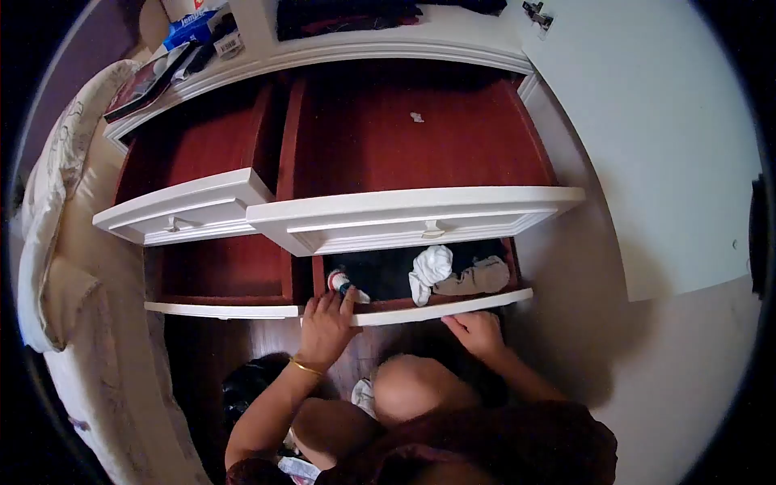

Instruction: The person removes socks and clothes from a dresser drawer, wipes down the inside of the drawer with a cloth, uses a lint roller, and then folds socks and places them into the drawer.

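Note:
The lower right drawer [428, 313] stands partly pulled out beneath a wider upper drawer. My left hand [327, 327] hooks its fingers over the left end of the white drawer front. Around the right part of the same front, my right hand [478, 333] is closed, its thumb along the edge and most fingers hidden. Inside lie a white rolled sock [431, 271], a beige-grey folded sock [477, 277] and a white sock with red and dark bands [343, 283], close to my left fingertips. Dark cloth or shadow covers the drawer's back part.
The open upper right drawer [412, 218] overhangs the lower one and holds a small white scrap [417, 117]. Two left drawers, upper [186, 206] and lower [218, 309], are also pulled out. A cabinet door [671, 162] stands at right, bedding [77, 323] at left.

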Motion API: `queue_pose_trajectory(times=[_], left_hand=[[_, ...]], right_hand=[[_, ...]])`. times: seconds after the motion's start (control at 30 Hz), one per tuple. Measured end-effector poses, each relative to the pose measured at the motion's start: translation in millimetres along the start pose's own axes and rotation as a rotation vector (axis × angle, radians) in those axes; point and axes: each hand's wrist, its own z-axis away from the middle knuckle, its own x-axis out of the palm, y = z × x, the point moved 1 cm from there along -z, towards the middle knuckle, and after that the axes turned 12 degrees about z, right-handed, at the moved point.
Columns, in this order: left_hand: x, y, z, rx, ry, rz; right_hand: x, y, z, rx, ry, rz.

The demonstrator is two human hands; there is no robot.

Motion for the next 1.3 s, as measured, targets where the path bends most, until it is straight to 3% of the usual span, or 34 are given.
queue_pose_trajectory(times=[0.07, 0.2, 0.33, 0.43, 0.47, 0.57, 0.83, 1.17, 1.2, 1.3], left_hand=[[-9.9, 2.6, -9.5, 0.016, 0.074, -0.036], [-27.7, 26.7, -22.2, 0.159, 0.267, -0.057], [-33.9, 58.1, -23.4, 0.298, 0.275, 0.046], [-44.5, 76.3, -18.4, 0.253, 0.144, 0.088], [-47.0, 78.0, -16.7, 0.308, 0.173, 0.065], [-53.7, 82.8, -10.0, 0.322, 0.207, 0.082], [-157.0, 86.4, -54.5, 0.167, 0.569, -0.042], [-147.9, 57.8, -91.8, 0.182, 0.472, -0.007], [-147.9, 61.4, -92.2, 0.222, 0.575, -0.009], [-146.3, 58.2, -92.6, 0.206, 0.507, -0.011]], right_hand=[[-5.2, -1.1, -14.4, 0.053, -0.057, -0.009], [0.2, 7.1, -43.2, 0.021, 0.064, -0.166], [13.8, 15.1, -78.6, 0.13, 0.088, -0.147], [52.4, 23.3, -106.9, 0.215, 0.35, -0.431], [61.5, 26.3, -115.1, 0.276, 0.234, -0.457], [95.5, 25.8, -141.4, 0.037, 0.705, 0.129], [92.9, 14.6, -176.3, -0.054, 0.306, 0.03], [114.6, 13.4, -145.3, -0.163, 0.025, 0.022], [119.3, 11.7, -148.6, -0.172, -0.001, 0.035], [130.1, 2.6, -176.8, -0.181, -0.07, 0.077]])
